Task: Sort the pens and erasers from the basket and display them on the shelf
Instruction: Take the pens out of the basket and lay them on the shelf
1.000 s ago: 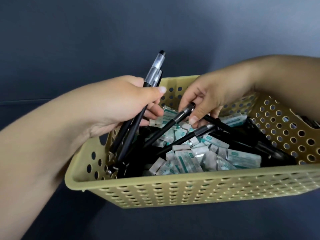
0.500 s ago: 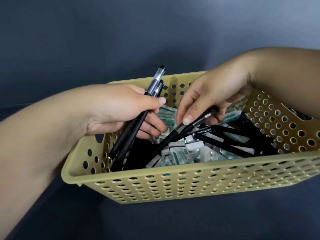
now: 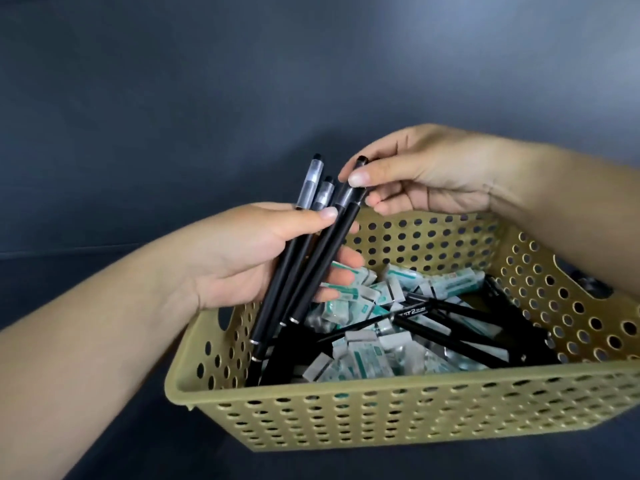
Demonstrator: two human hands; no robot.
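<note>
The right hand point(image 3: 426, 174) had risen from the perforated olive plastic basket point(image 3: 346, 414), pinching a black pen point(image 3: 325, 258) by its cap against the two pens clasped in the left hand point(image 3: 249, 251). A loose handover could drop it among the wrapped white-and-green erasers point(image 3: 367, 355).

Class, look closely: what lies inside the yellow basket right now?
Inside the basket lie loose black pens across a heap of wrapped erasers. The heap hides the basket floor and anything buried beneath.
</note>
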